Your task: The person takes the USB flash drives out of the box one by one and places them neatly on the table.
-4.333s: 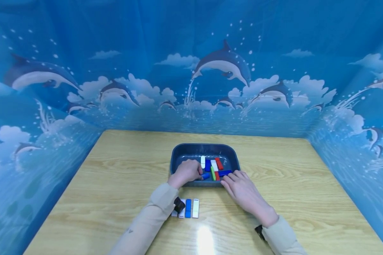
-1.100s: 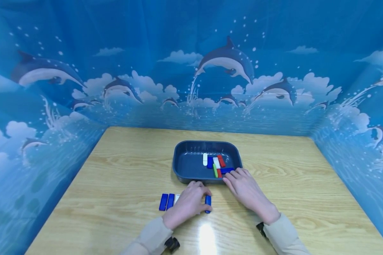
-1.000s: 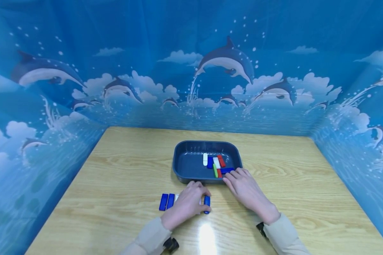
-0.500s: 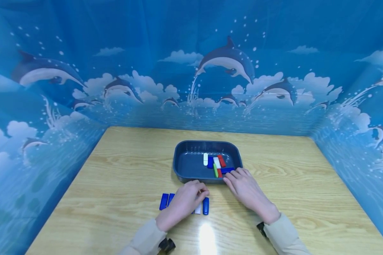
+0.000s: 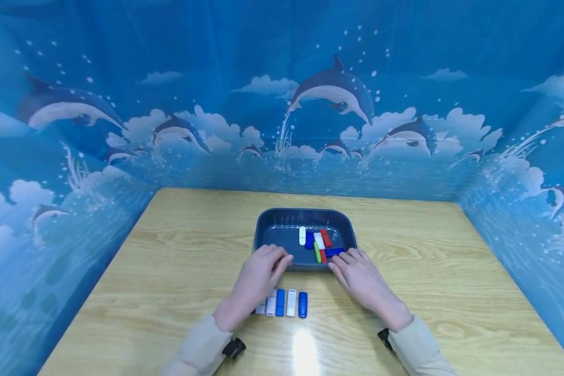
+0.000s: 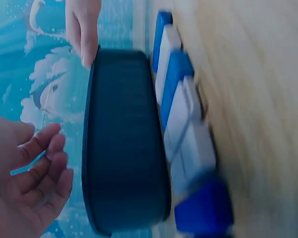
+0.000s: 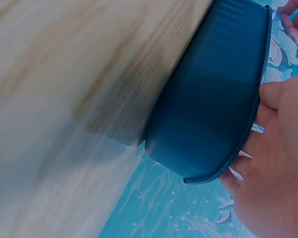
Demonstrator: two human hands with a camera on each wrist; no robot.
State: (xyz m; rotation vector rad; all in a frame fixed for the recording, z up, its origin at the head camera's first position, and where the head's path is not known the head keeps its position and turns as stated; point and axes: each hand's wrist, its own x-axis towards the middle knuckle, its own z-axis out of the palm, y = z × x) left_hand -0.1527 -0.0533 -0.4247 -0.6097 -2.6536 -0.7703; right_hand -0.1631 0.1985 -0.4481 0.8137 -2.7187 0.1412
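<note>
A dark blue tray [image 5: 305, 211] stands on the table with several small oblong pieces like USB sticks inside: a white one [image 5: 302, 236], a green one [image 5: 317, 252], red and blue ones. My left hand [image 5: 257, 274] hovers at the tray's left front corner, fingers loosely bent around nothing. My right hand [image 5: 364, 279] holds the tray's right front rim, its fingers over the edge. In front of the tray a row of upright-lying pieces ends at the right with a rounded blue one [image 5: 303, 305], beside a white one [image 5: 291, 303]; my left wrist hides the row's left end.
The wooden table [image 5: 427, 271] is bounded by a blue dolphin-print cloth [image 5: 282, 104] behind and at both sides. Bare tabletop shows right and left of the tray. Black wrist cameras [image 5: 234, 348] sit on both wrists.
My left hand brought a blue piece from the tray, set it at the right end of the row, let go and moved back up to the tray. The right hand has stayed on the rim.
</note>
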